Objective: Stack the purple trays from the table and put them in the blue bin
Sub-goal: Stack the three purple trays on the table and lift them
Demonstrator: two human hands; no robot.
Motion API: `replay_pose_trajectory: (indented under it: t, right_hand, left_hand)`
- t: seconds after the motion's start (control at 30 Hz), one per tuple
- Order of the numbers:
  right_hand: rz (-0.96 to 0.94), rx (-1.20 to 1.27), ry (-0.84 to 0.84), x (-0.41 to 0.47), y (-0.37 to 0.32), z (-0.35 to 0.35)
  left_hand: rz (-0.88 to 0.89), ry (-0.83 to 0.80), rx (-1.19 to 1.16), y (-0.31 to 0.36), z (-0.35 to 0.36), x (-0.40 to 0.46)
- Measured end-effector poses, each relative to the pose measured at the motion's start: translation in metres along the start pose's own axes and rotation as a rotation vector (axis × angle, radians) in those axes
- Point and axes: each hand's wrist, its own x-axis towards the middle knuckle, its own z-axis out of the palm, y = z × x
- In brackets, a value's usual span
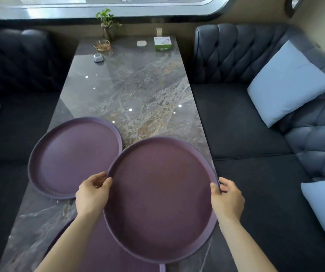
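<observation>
A round purple tray (161, 199) is held level, face up, over the near right part of the marble table (130, 91); the left hand (92, 195) clasps its left rim and the right hand (227, 199) its right rim, each closed on the edge; being round, it shows no long axis; its right rim overhangs the table's edge; a second tray (73, 158) lies just beside it at left; a third tray (102, 252) lies beneath; the far tabletop is largely open; dark sofas (255, 134) flank both sides.
</observation>
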Motion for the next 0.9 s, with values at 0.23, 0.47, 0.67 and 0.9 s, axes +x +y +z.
replay_pose_trajectory:
  t: [0.23,0.47,0.67,0.9]
  right_hand:
    - [-0.077,-0.174,-0.059,-0.097,0.012,0.022]
    - [-0.082,-0.32,-0.107,-0.185,0.038,0.051]
    - [-0.054,-0.386,-0.106,-0.221,0.055,0.064]
    - [-0.046,-0.42,-0.123,-0.235,0.057,0.073]
  left_hand:
    - [0.01,0.04,0.096,-0.089,-0.077,-0.004]
    - [0.011,0.01,0.244,-0.166,-0.126,-0.011]
    - [0.086,0.001,0.321,-0.195,-0.131,-0.019]
    - [0.082,0.003,0.443,-0.214,-0.133,-0.025]
